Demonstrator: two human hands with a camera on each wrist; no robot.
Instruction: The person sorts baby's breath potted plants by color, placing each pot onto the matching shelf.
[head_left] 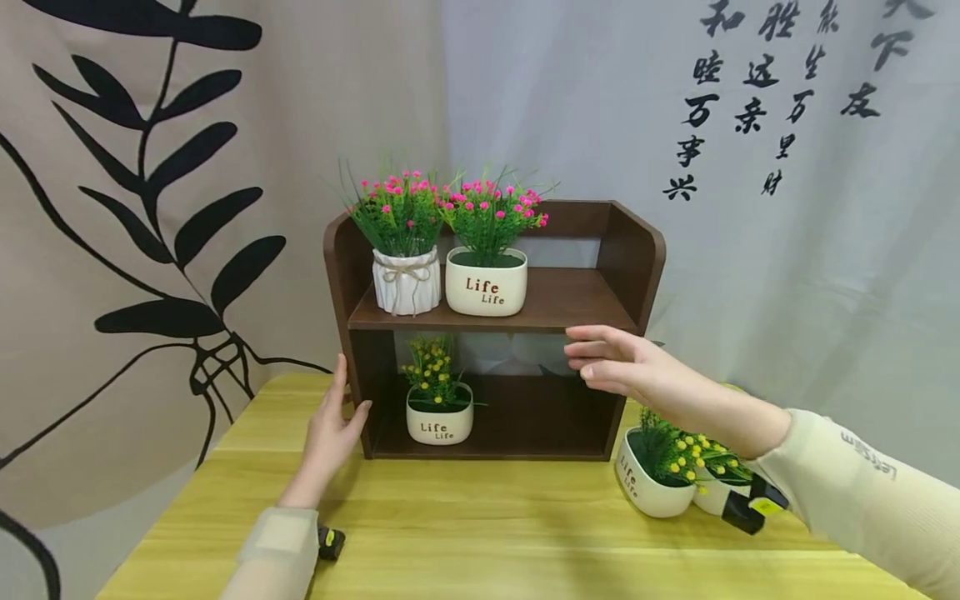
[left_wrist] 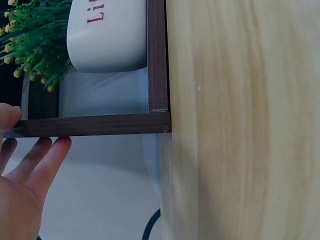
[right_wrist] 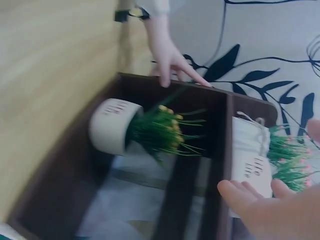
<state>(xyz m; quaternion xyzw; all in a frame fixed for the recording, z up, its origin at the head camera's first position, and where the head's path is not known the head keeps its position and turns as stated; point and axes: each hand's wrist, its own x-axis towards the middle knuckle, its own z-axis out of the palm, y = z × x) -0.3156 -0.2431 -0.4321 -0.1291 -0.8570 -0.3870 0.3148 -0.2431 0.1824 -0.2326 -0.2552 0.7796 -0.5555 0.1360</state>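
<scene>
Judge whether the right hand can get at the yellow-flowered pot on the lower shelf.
Likely yes: the right hand is empty, and the shelf unit leaves the lower pot unobstructed from the front.

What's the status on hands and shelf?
Left hand grips shelf side. Right hand empty. Shelf upright, three pots aboard. Two more pots at its right.

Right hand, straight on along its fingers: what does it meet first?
Likely the upper shelf's front edge, below the pink-flowered Life pot; depth is unclear, so the right hand might pass in front.
</scene>
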